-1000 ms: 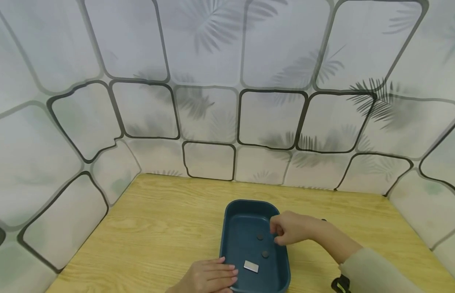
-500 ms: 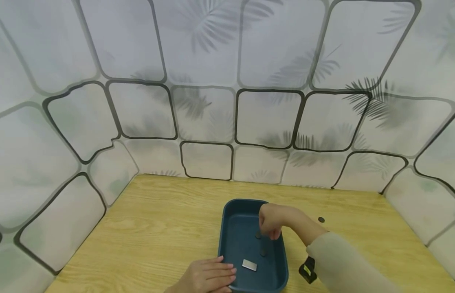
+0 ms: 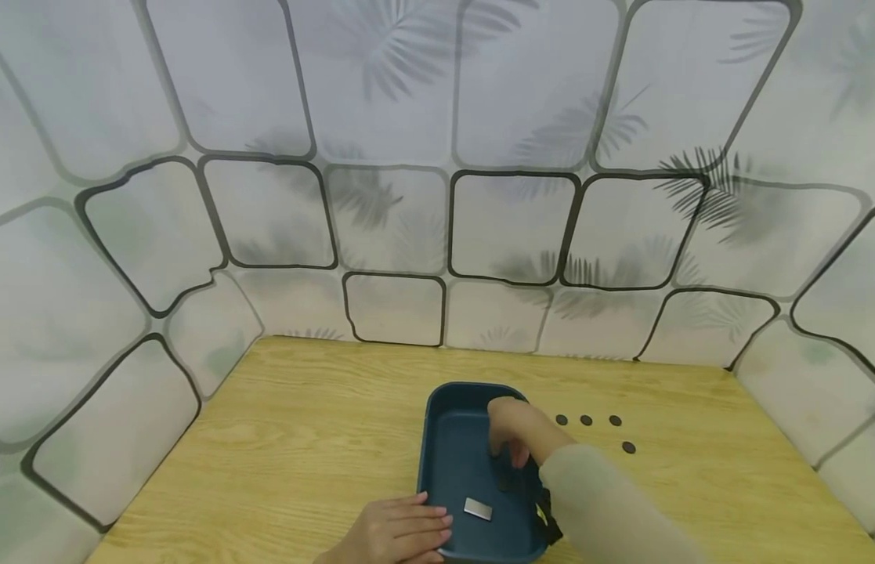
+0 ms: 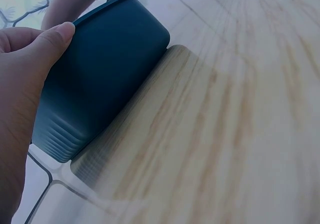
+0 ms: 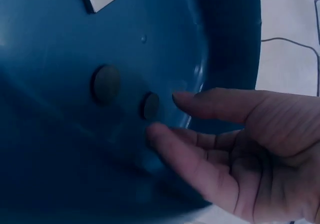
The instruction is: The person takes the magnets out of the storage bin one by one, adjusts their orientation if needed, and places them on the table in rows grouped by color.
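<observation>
A deep blue rectangular tray [image 3: 451,462] stands on the table. My left hand [image 3: 395,533] grips its near left rim, fingers laid over the edge and the thumb [image 4: 57,37] against the outer wall. My right hand [image 5: 240,144] reaches down into the tray, thumb and forefinger spread apart close to a small dark round disc [image 5: 151,106]. Beside that lies a second dark disc [image 5: 106,84], flat on the tray floor. A silver rectangular block [image 3: 478,509] lies nearer the front of the tray. In the head view the wrist and sleeve hide part of the tray's right side.
Several dark discs [image 3: 587,421] lie on the wooden table [image 3: 317,423] right of the tray, mostly in a row. A patterned curtain [image 3: 402,227] encloses the table at the back and sides. A black strap with a yellow-green mark [image 3: 547,517] hangs at the right wrist.
My right hand has moved left and down into the tray, over the discs there. The discs on the table have come into view from behind the forearm. My left hand stays on the rim.
</observation>
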The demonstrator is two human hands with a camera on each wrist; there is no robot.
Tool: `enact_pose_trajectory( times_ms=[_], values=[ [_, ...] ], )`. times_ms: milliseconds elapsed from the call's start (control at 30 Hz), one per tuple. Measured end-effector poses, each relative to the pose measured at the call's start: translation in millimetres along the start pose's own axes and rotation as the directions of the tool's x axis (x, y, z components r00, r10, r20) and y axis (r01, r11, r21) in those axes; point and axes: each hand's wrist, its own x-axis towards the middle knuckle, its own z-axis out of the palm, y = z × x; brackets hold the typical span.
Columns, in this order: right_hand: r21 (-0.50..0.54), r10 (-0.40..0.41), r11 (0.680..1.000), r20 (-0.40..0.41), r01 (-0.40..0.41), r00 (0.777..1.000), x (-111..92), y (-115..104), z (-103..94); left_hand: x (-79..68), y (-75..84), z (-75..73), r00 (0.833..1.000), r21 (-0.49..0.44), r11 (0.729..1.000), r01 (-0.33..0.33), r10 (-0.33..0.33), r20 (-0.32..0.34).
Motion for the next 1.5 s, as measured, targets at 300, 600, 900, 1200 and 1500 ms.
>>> enact_pose_trajectory(
  times_ms=[300,600,900,1200,1500],
  values=[
    [-0.017,0.056,0.998,-0.007,-0.056,0.998,12.5,1.1,9.6,-0.5,-0.3,2.4,1.0,0.003,1.0,-0.013,0.013,-0.011],
    [0.038,-0.1,0.994,-0.096,0.104,0.99,19.2,6.4,17.8,1.5,-0.7,0.5,1.0,0.001,1.0,-0.015,0.015,-0.012],
    [0.185,-0.346,0.914,-0.114,0.362,0.931,27.7,16.6,23.1,0.8,1.2,-0.4,1.0,0.008,1.0,0.003,-0.003,0.011],
    [0.355,-0.469,0.798,-0.139,0.486,0.872,40.7,27.4,31.1,2.0,1.7,-0.2,1.0,0.011,1.0,-0.007,0.007,0.023],
    [0.267,-0.52,0.792,-0.176,0.549,0.836,47.8,25.7,33.5,-1.8,-1.4,0.9,1.0,0.009,1.0,-0.007,0.007,0.002]
  ],
)
